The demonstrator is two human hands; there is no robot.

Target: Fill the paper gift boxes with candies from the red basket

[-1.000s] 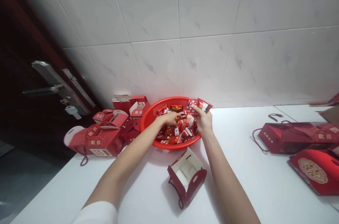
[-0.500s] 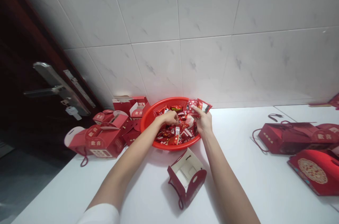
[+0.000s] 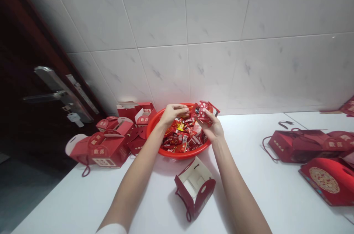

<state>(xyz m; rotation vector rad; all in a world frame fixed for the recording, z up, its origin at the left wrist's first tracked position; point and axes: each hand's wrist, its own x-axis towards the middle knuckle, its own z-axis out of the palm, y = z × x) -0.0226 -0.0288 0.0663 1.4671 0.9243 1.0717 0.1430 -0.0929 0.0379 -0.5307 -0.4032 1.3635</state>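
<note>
A red plastic basket (image 3: 177, 155) full of wrapped sweets (image 3: 181, 138) stands against the tiled wall. Over its back left part is my left hand (image 3: 173, 113), thumb and fingers pinched together; whatever they hold is too small to make out. My right hand (image 3: 213, 125), at the basket's right rim, is closed round several red sweet packets (image 3: 204, 111). In front of the basket sits an open dark red box (image 3: 195, 186) with a pale inside and a cord handle, and neither hand touches it.
Several red gift boxes (image 3: 106, 147) crowd the table's left side. More red boxes (image 3: 298, 147) lie at the right, with a dark cord (image 3: 286, 124) behind them. A dark door with a metal handle (image 3: 59, 95) and keys is at the far left. The white table (image 3: 243, 160) meets the wall.
My left hand has risen out of the sweets towards the back of the basket. The packets in my right hand have shifted and are bunched closer together. The open box has stayed put.
</note>
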